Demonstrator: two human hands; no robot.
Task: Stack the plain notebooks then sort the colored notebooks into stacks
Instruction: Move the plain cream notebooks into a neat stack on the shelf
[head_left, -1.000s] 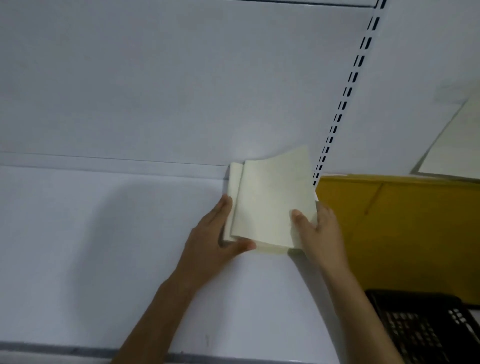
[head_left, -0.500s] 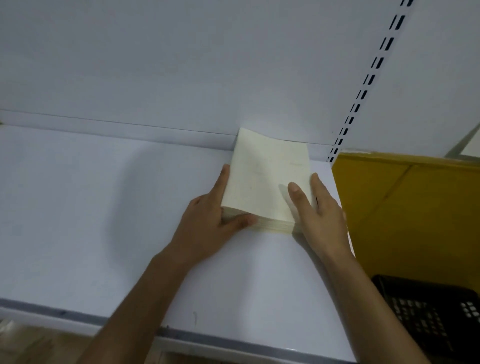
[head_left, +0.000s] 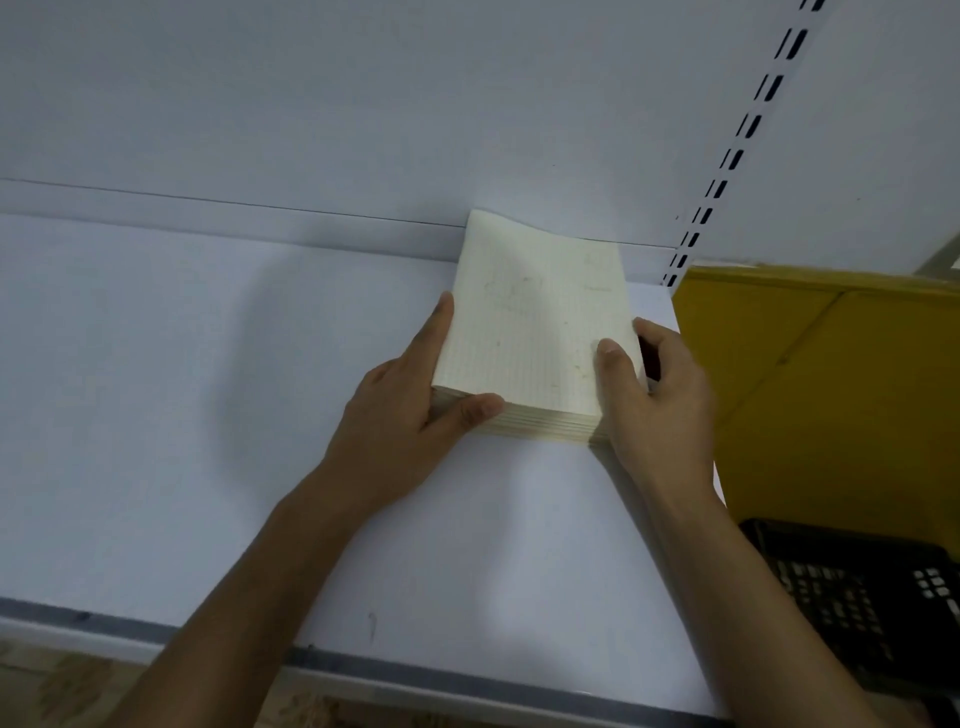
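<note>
Your stack of plain notebooks (head_left: 535, 332) lies flat on the white shelf (head_left: 208, 415), in its back right corner. The far edge of the stack meets the back panel (head_left: 363, 104), and its right side sits near the shelf's right edge. The top cover is cream with a faint grid and a few smudges, and its far end bows up a little. Several page blocks show along the near edge.

Your left hand (head_left: 400, 415) grips the near left corner of the stack. The fingers run straight along the left side and the thumb bends across the near edge. Your right hand (head_left: 660, 405) holds the right side. The thumb presses down on the top cover near its right edge, and the fingers curl round that edge.

A slotted upright (head_left: 737, 150) rises from the back right corner of the shelf. Just past the shelf's right edge stands a yellow board (head_left: 831, 389). A black perforated crate (head_left: 857, 597) sits below the board, partly behind your right forearm.
</note>
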